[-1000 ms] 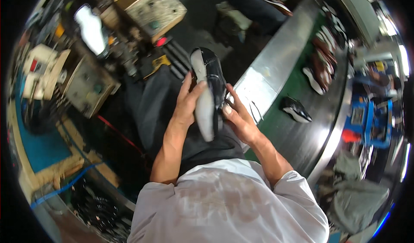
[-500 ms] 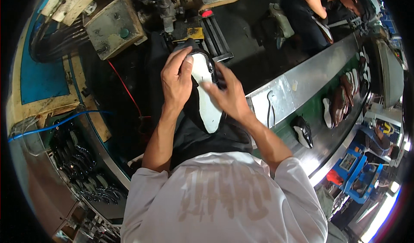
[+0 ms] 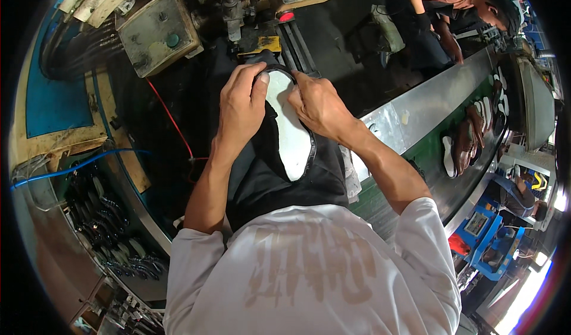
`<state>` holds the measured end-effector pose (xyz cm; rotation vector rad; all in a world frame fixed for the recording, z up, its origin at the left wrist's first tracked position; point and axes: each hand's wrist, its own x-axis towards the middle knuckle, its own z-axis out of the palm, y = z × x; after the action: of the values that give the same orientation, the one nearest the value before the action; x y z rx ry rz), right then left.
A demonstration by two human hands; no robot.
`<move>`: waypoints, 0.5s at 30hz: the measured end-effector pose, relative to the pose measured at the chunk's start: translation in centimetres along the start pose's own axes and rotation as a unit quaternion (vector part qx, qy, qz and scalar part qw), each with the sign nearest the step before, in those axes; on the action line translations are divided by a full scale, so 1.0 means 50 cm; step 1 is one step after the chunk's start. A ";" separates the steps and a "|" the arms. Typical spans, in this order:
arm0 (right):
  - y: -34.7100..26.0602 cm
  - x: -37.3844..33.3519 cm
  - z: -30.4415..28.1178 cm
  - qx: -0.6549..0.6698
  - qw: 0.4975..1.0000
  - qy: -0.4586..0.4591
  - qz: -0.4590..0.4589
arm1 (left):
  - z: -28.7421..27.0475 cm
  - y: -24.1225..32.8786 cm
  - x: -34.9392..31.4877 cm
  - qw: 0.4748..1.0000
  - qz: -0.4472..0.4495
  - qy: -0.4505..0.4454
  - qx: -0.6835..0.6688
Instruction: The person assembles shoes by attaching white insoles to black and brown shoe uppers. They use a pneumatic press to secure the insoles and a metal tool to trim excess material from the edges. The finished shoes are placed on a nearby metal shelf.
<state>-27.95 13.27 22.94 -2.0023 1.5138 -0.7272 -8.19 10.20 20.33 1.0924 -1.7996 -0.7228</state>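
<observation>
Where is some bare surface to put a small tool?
Steel ledge: between the right forearm and the co-worker. Green conveyor belt: the strip between ledge and brown shoes. Crowded: the belt's far end, and the lower left with glossy black pieces.

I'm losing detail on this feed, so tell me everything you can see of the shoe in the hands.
The shoe is held sole-up, its long, plain, whitish sole facing the camera and tapering toward the person's body. The sole's material is unclear. A dark edge shows along its side. The left hand grips the far end's left side, thumb on the sole; the right hand grips the right side. It is above dark trousers; whether it rests on them is unclear.
</observation>
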 end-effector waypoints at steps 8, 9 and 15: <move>-0.034 -0.028 0.039 0.163 0.976 0.012 0.142 | 0.017 -0.014 -0.013 0.999 -0.040 0.031 -0.005; -0.036 -0.039 0.044 0.187 0.970 0.019 0.154 | 0.013 -0.013 -0.011 0.999 -0.031 0.018 -0.030; -0.019 -0.050 0.074 0.229 0.961 0.050 0.144 | 0.004 -0.021 -0.001 0.987 -0.064 -0.040 -0.144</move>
<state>-25.30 16.23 20.67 -1.3898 1.4854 -0.9619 -7.94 9.79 19.37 1.0019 -1.6377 -1.0805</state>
